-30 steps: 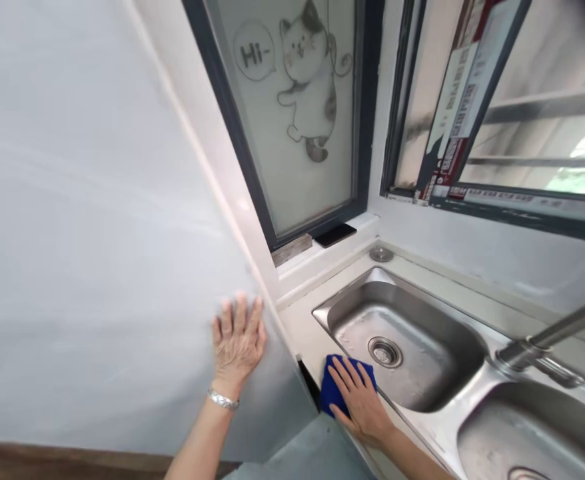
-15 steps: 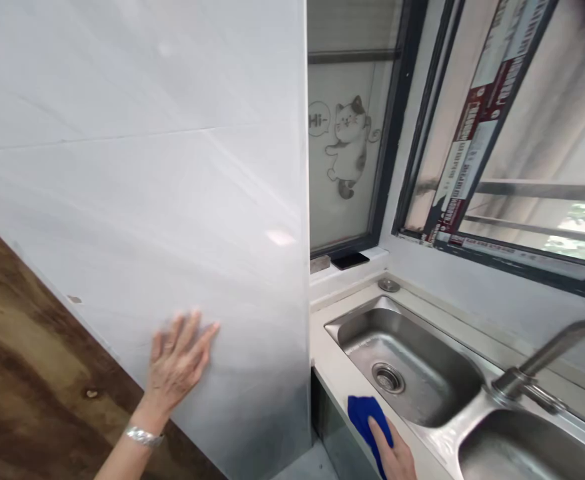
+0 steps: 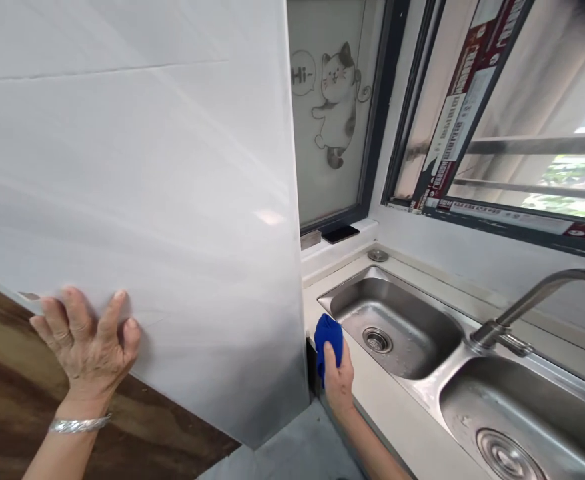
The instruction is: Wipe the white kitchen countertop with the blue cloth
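My left hand [image 3: 92, 343], with a silver bracelet at the wrist, rests with spread fingers against the glossy white wall panel [image 3: 172, 200], near its lower left edge. A bunched blue cloth [image 3: 328, 343] is gripped in my right hand [image 3: 339, 380], thumb towards me. That hand is at the front edge of the pale countertop [image 3: 382, 407], beside the left basin of the steel sink [image 3: 402, 340]. The cloth hides part of the counter's corner, and I cannot tell whether it touches the counter.
A curved faucet [image 3: 522, 307] rises behind the double sink at right. On the window ledge lies a dark phone-like slab [image 3: 341, 234]. A round metal drain piece [image 3: 378, 255] sits at the counter's back corner. Brown wood [image 3: 32, 400] borders the panel at lower left.
My left hand has slid left and down across the panel. My right hand has moved left and up with the blue cloth. The view has tilted down somewhat.
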Motion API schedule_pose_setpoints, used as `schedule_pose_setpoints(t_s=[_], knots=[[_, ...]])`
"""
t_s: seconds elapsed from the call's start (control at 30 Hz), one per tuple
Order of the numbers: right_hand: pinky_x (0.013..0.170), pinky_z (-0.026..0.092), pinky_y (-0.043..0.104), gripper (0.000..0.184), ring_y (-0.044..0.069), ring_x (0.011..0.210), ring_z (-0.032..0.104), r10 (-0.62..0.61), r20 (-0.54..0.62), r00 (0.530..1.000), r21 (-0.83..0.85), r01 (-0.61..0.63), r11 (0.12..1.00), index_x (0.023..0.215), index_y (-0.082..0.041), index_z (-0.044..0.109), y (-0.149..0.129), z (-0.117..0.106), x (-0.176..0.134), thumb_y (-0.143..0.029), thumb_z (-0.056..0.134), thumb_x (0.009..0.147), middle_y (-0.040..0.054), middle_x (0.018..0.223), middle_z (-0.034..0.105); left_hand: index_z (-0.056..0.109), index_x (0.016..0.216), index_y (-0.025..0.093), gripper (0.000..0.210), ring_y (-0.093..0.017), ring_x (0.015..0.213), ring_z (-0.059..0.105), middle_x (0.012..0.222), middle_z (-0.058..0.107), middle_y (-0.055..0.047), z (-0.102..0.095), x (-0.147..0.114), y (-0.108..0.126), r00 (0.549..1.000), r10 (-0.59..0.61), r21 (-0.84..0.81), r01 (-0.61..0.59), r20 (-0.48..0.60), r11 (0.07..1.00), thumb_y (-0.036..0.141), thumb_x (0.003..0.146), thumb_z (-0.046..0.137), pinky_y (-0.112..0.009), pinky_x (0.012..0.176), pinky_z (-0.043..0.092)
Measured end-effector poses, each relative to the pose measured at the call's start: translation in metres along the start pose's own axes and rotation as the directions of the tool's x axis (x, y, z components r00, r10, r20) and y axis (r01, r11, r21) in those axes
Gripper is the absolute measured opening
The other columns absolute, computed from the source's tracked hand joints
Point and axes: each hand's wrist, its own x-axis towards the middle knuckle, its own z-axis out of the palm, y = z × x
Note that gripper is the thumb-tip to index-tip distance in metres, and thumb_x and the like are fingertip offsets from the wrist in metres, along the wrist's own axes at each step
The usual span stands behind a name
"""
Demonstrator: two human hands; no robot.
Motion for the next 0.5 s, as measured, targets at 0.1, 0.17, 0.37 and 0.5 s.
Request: schedule_pose_setpoints(t_s=[0.1,0.17,0.37,0.5], knots=[[0.118,0.035,0.050,0.062,0.027,0.137,0.045,-0.172,0.140,0.975,-0.089,0.186,0.979,0.151,-0.020,0.035,0.008,0.027,-0.007,-0.050,0.045,0.097,0.0114,0.151,0.046,0.024,0.155,0.031,0.075,-0.044,0.150,-0.006,0.169,-0.011,0.002,0.008,-0.002,0.001,0.999,0.025,0.075,-0.022,-0.036,0.997,0.031,0.089,0.061,-0.070,0.115,-0.005],[0.119,0.033,0.052,0.060,0.027,0.142,0.039,-0.242,0.187,0.952,-0.136,0.269,0.953,0.153,-0.019,0.030,0.026,0.047,-0.011,-0.045,0.039,0.099,0.0125,0.156,0.038,0.025,0.155,0.029,0.073,-0.045,0.150,-0.005,0.169,-0.010,0.000,0.013,-0.002,0.001,0.997,0.035,0.117,-0.027,-0.068,0.993,0.033,0.090,0.058,-0.071,0.116,-0.003],[0.122,0.022,0.058,0.061,0.029,0.152,0.014,-0.281,0.211,0.936,-0.207,0.324,0.923,0.156,-0.014,0.017,0.095,0.085,-0.027,-0.029,0.031,0.098,0.0136,0.166,0.009,0.038,0.150,0.025,0.062,-0.039,0.153,0.002,0.169,0.001,-0.004,0.023,0.001,0.002,0.980,0.077,0.196,-0.040,-0.185,0.980,0.039,0.091,0.050,-0.073,0.117,0.003],[0.123,0.022,0.051,0.064,0.029,0.150,0.022,0.210,0.299,0.931,-0.128,-0.179,0.975,0.145,-0.015,0.043,0.127,0.067,-0.045,-0.030,0.053,0.084,0.0122,0.160,0.029,0.037,0.149,0.022,0.063,-0.037,0.153,0.001,0.169,0.002,-0.006,0.022,0.002,0.005,0.981,0.101,0.200,-0.067,-0.167,0.978,0.034,0.089,0.054,-0.072,0.118,0.004]])
